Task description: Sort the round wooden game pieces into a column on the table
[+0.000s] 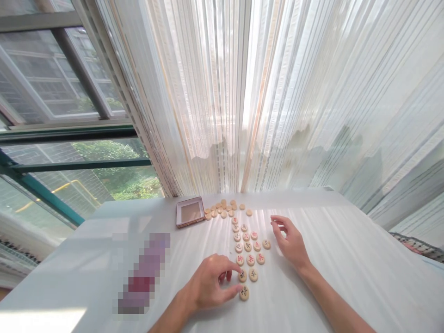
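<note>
Round wooden Chinese chess pieces with red or black characters lie face up in uneven rows. My left hand (213, 281) reaches in from the left, its index fingertip at a black-marked piece (243, 276). Its thumb tip is at the left edge of the nearest black-marked piece (244, 292); the other fingers curl under. Beside the first piece lies another black-marked one (253, 275). To the right of the rows, my right hand (289, 240) is above the table with loosely bent fingers and nothing visible in them. A single black-marked piece (266, 244) is nearest to it.
Beyond the rows, several blank-looking pieces (224, 208) lie in a loose cluster by a shallow open box (190, 213). A pixelated purple and red object (144, 275) lies on the left of the white table (333, 222). Sheer curtains (243, 115) hang behind it.
</note>
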A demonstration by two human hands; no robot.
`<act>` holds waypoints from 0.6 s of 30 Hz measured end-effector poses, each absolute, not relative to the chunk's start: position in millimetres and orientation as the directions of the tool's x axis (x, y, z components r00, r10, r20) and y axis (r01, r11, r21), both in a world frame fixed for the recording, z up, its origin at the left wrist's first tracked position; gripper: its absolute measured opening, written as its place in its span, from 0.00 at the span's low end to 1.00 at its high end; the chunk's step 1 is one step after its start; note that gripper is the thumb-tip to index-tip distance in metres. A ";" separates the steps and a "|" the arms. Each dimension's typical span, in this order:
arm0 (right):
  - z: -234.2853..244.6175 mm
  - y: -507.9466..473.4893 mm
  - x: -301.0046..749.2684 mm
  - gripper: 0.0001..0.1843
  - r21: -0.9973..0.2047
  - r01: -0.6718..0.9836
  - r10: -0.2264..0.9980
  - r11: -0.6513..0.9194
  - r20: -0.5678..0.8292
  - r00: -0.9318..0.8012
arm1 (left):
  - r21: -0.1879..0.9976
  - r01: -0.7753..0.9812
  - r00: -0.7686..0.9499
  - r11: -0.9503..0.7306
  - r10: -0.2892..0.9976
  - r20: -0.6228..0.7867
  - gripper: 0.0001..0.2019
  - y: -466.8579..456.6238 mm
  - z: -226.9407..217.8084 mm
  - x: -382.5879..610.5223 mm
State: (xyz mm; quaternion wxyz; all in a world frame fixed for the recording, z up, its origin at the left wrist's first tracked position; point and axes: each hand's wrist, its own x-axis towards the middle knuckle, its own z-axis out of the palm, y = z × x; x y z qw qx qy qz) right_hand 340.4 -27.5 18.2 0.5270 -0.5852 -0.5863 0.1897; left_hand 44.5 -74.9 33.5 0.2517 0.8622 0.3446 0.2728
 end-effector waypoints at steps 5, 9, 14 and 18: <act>10.2 -21.3 345.3 0.17 -0.880 0.438 0.905 0.183 0.325 0.276 | 0.710 0.480 0.497 -0.514 0.827 0.263 0.07 -71.7 27.4 43.1; 17.3 -34.6 331.9 0.17 -0.881 0.390 0.920 0.268 0.354 0.168 | 0.711 0.493 0.404 -0.501 0.856 0.323 0.10 -67.7 21.2 41.3; 29.2 -62.6 301.7 0.13 -0.790 0.413 0.879 0.454 0.473 -0.062 | 0.710 0.472 0.379 -0.522 0.848 0.371 0.09 -69.4 22.1 41.0; 35.6 -82.1 283.0 0.11 -0.812 0.299 0.865 0.502 0.469 -0.177 | 0.822 0.373 0.329 -0.431 0.889 0.318 0.08 -74.2 26.8 45.8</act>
